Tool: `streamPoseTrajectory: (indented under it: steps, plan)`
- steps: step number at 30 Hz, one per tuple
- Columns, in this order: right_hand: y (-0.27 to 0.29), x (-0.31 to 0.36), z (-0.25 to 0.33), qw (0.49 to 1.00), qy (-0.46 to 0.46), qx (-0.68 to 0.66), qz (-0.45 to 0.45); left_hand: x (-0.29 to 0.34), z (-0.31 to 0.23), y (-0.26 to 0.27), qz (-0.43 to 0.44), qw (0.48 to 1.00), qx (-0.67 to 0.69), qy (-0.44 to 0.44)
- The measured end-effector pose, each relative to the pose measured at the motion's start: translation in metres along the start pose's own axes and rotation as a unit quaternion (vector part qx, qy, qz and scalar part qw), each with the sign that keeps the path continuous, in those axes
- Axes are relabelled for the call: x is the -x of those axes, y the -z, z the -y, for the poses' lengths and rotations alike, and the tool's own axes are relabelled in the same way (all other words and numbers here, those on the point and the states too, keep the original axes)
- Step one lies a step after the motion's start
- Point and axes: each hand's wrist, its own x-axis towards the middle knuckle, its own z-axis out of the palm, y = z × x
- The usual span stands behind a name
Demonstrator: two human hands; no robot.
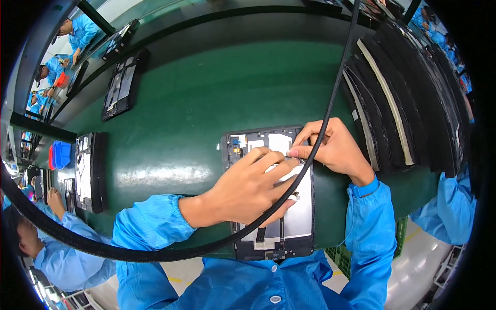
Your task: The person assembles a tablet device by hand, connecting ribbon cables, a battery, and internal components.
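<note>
An opened tablet [305,222] lies on the green table in front of me, with its inner boards, silver plates and dark cables exposed. My left hand [248,186] rests palm down across its middle, fingers bent and apart, and covers much of the inside. At the tablet's upper right edge, my right hand [330,150] has its thumb and forefinger pinched together, close to the left fingertips. Whatever lies in that pinch is too small to make out. A blue band [365,187] circles my right wrist. A thick black cable [330,103] passes in front of both hands.
Black padded sleeves or trays [392,98] stand packed together at the right. Another opened tablet [121,85] lies far left, and a stack of opened tablets [89,173] sits nearer. Blue bins [62,155] stand beyond it. A person in blue [67,248] works at the left.
</note>
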Motion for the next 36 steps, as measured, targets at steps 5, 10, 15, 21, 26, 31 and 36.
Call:
streamPoseTrajectory:
  steps: [5, 10, 15, 21, 26, 31, 36]
  plan:
    - [-0.005, 0.001, 0.012, 0.999, -0.011, 0.029, -0.023, 0.002, -0.001, -0.001, 0.05, 0.998, -0.016, 0.033]
    - [-0.01, 0.001, 0.009, 0.999, -0.008, 0.011, -0.052, 0.002, 0.0, -0.001, 0.026, 0.999, -0.024, 0.008]
    - [-0.012, 0.0, 0.008, 0.997, -0.025, 0.022, -0.065, 0.001, 0.0, -0.002, 0.012, 1.0, -0.025, -0.003]
    - [-0.004, 0.002, 0.018, 0.999, -0.035, 0.004, -0.027, -0.006, 0.007, -0.002, 0.003, 0.999, 0.028, 0.018]
    - [0.013, 0.011, 0.034, 0.996, -0.044, -0.019, 0.077, -0.01, 0.007, 0.002, -0.002, 0.999, 0.033, -0.004]
    - [0.013, 0.011, 0.029, 0.992, -0.078, -0.048, 0.084, -0.007, 0.007, -0.001, -0.002, 1.0, 0.028, -0.01]
    - [0.01, 0.008, 0.024, 0.992, -0.074, -0.046, 0.092, -0.003, 0.01, -0.003, -0.017, 1.0, 0.026, -0.005]
